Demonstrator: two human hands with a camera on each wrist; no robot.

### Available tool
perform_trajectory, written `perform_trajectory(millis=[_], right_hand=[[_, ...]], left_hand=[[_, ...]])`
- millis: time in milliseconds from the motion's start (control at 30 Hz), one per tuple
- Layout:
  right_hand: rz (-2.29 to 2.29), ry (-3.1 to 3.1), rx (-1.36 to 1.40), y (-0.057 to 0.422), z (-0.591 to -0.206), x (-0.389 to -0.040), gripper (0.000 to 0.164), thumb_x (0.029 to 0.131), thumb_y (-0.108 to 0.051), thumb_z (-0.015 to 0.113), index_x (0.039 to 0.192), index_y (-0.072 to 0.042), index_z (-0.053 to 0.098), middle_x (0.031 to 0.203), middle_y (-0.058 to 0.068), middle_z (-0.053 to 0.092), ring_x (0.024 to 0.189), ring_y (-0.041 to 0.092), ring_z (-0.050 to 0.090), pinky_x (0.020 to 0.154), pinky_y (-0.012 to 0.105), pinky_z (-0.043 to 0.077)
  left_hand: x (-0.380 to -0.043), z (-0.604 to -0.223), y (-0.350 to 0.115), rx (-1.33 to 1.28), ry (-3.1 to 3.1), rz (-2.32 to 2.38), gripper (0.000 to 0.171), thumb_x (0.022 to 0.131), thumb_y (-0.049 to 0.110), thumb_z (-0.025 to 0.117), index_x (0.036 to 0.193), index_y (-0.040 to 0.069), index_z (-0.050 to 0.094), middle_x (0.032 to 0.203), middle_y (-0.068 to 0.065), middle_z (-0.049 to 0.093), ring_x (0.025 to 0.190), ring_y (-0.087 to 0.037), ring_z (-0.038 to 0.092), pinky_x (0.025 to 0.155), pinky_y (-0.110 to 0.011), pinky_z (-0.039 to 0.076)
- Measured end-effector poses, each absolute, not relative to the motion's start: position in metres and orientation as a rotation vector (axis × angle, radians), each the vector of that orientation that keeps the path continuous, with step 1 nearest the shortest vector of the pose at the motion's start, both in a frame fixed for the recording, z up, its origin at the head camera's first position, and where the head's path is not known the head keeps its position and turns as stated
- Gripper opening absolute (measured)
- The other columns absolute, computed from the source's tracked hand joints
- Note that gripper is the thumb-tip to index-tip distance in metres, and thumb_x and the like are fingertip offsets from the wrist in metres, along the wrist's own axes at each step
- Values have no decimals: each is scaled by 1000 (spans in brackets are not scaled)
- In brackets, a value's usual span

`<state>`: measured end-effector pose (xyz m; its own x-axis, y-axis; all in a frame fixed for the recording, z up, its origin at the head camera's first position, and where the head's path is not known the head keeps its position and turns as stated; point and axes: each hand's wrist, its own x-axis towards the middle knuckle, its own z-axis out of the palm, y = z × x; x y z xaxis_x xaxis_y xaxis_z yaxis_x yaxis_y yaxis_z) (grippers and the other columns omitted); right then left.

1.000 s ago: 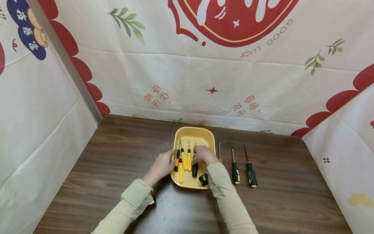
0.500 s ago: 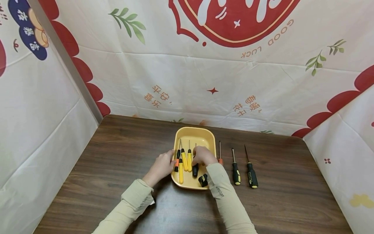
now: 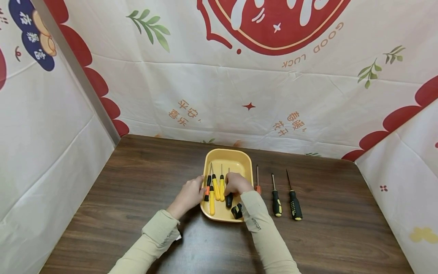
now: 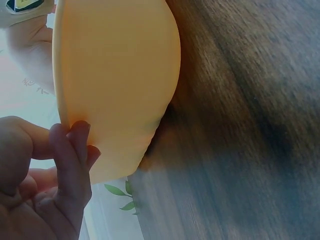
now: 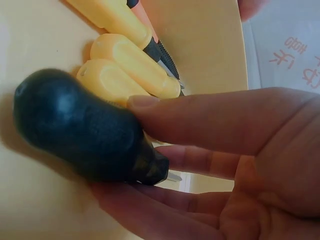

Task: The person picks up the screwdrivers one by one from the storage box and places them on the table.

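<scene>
Nearest us, a black stub (image 3: 236, 211) lies in the tray (image 3: 241, 161). Just beyond, our right hand (image 3: 237, 183) grips a black driver (image 3: 229, 201) inside, beside four small drivers (image 3: 216, 189); our left hand (image 3: 189, 193) pinches the rim (image 4: 56, 65). We judge the work partway: three drivers (image 3: 295, 205) lie outside on the tabletop (image 3: 335, 228), the rest inside.

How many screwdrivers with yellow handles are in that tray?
3, in the left half of the tray: the nearest yellow one, a slanted yellow one beyond it, and a rightmost yellow one beside the black-handled screwdriver. The right hand may hide others.
</scene>
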<state>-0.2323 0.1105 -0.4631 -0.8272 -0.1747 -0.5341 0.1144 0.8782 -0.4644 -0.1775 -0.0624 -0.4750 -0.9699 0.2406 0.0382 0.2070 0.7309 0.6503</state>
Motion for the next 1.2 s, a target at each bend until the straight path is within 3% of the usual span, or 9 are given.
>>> perform_trajectory(millis=[900,1200], right_hand=[[-632,2542,-121,120,-463,-234,30,63,-3,79,80,-4,54,78,7,53,58,17,54,48,26,44],[-722,2529,-96,124,-450,-232,35,68,-3,76,95,-1,55,88,11,53,59,20,59,53,31,49]], left_hand=[[-177,-476,-62,406,2897,1071,41,84,6,60,121,-8,50,102,-25,62,77,-24,59,61,-33,50],[-177,-476,-62,404,2903,1052,40,84,6,60,121,-7,51,105,-25,61,80,-25,60,63,-35,50]])
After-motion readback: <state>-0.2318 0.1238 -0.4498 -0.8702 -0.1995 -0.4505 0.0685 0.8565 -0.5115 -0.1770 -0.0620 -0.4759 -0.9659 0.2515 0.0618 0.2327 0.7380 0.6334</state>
